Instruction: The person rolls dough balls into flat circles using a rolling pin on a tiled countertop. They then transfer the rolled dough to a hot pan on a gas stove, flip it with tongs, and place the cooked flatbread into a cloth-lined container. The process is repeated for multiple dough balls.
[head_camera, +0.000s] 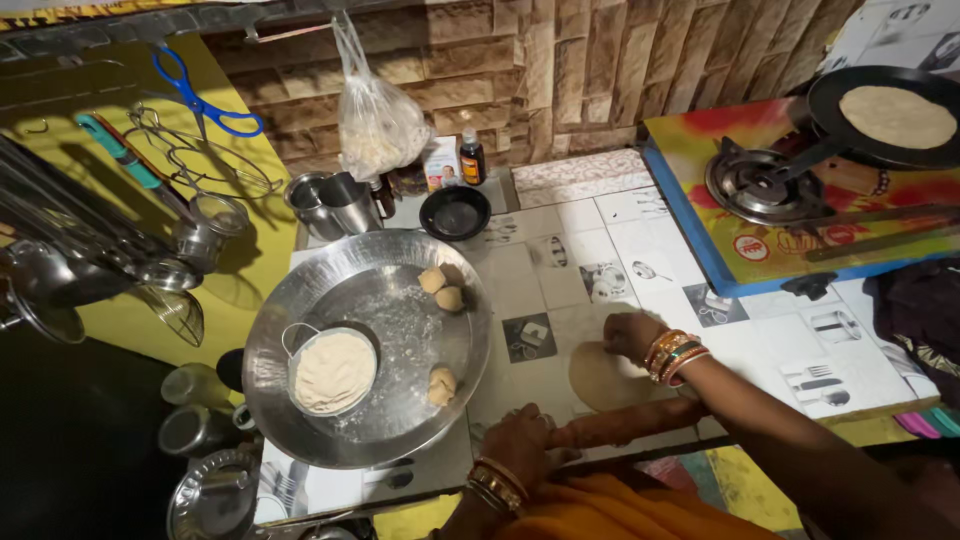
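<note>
My right forearm crosses over the rolling pin (625, 422), so its far end is hidden, and my left hand (518, 443) covers the near end. My right hand (630, 335) lies on the flat dough (603, 378) and hides one part of its edge. The pan (885, 115) on the stove (790, 200) is cut off by the right edge. At the bottom left, a steel lid (215, 495) is cut by the lower edge. The hanging utensils (90, 240) on the left are in dark shadow, and I cannot tell each one. The small bottle (472, 157) and box (441, 163) near the wall are too small to tell what they contain.
</note>
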